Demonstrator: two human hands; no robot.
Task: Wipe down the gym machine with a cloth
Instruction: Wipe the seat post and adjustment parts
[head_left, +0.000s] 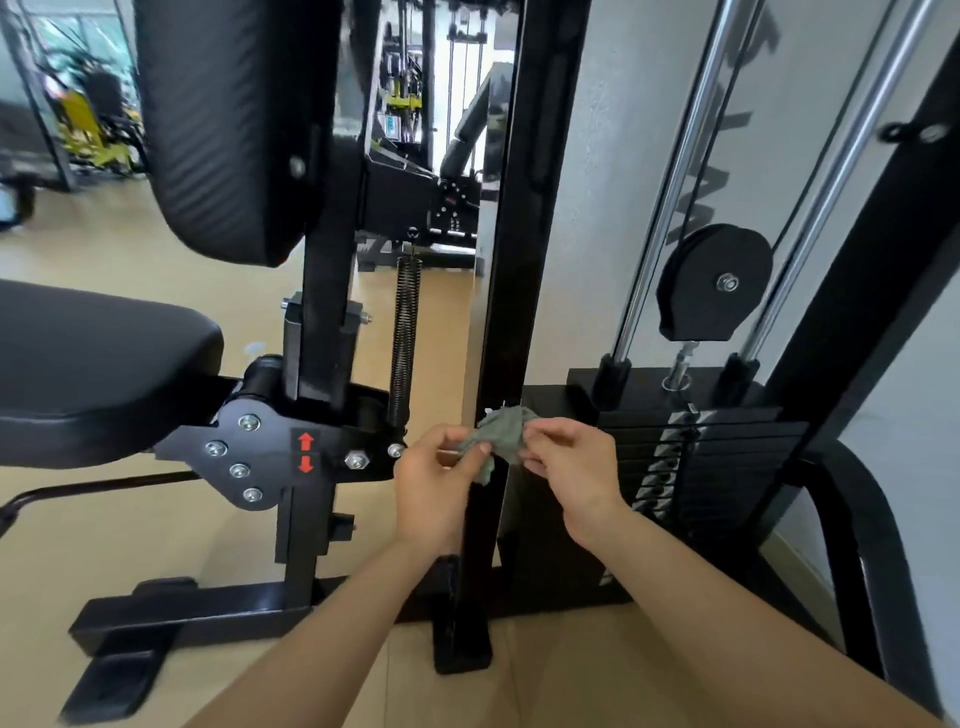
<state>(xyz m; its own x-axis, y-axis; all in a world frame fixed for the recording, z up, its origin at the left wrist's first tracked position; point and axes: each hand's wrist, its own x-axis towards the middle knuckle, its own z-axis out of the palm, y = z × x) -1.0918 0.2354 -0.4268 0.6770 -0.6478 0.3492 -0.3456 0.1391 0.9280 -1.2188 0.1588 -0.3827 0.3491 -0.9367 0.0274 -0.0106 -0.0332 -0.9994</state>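
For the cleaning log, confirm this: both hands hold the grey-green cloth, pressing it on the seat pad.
Not quite. Both hands, left hand and right hand, do hold the grey-green cloth, but not on the seat pad: the head view shows it bunched in front of the black upright post, right of the seat.

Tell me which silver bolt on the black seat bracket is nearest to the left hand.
The bolt at the bracket's right edge, just beside the left hand; the hex nut and four round-head bolts lie farther left.
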